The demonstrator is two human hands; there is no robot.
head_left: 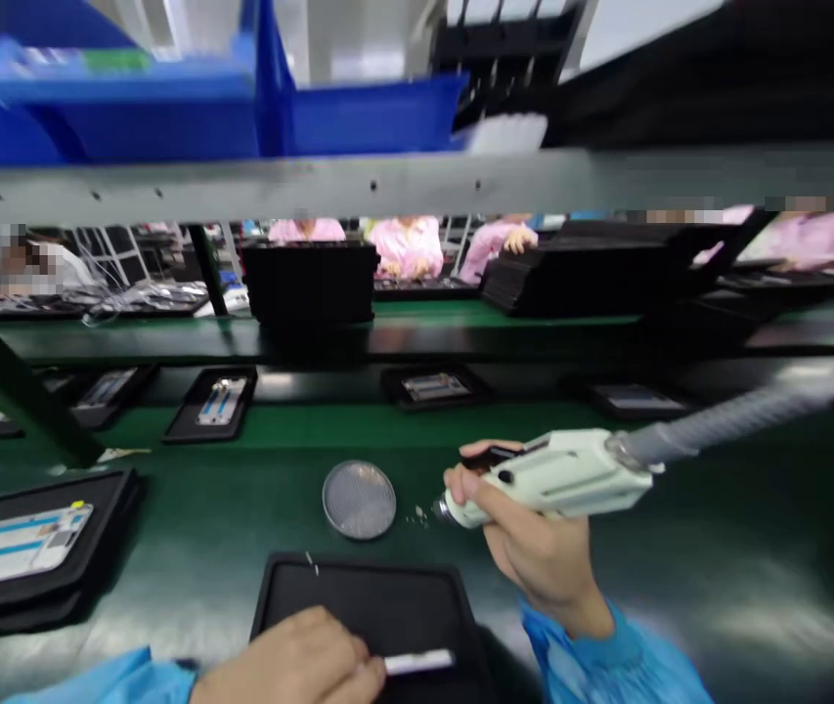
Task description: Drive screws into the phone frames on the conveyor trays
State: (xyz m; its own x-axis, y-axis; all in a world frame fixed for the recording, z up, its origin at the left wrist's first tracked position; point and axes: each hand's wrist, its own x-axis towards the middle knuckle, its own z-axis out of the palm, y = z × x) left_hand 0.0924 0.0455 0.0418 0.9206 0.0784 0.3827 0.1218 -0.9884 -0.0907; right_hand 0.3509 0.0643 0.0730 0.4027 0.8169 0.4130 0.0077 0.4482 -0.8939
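So over on the left side of the green bench (203,528) there was a black tray (94,548) stacked on another one, with a flat white panel (10,548) with blue strips in it. Next along came the left hand (299,660), its fingers curled closed around a slim white piece (420,663) (couldn't tell exactly what that was, sorry). The piece poked out to the right, long axis pretty much sideways, over an empty-looking shallow tray (402,596). Just beyond that tray sat a round ribbed dish (343,499), and right of the dish a few tiny pale bits (420,513) lay loose on the bench, too small to make out. Now the part that mattered: the electric screwdriver (578,479) was gripped in the right hand (541,552), fingers wrapped round its front end, long axis slanting from the hose (724,425) at upper right down to the tip at lower left. That tip was just beside the bits and aimed at them, with the dish past them in the same direction, so the right hand was the nearer one to the bits.
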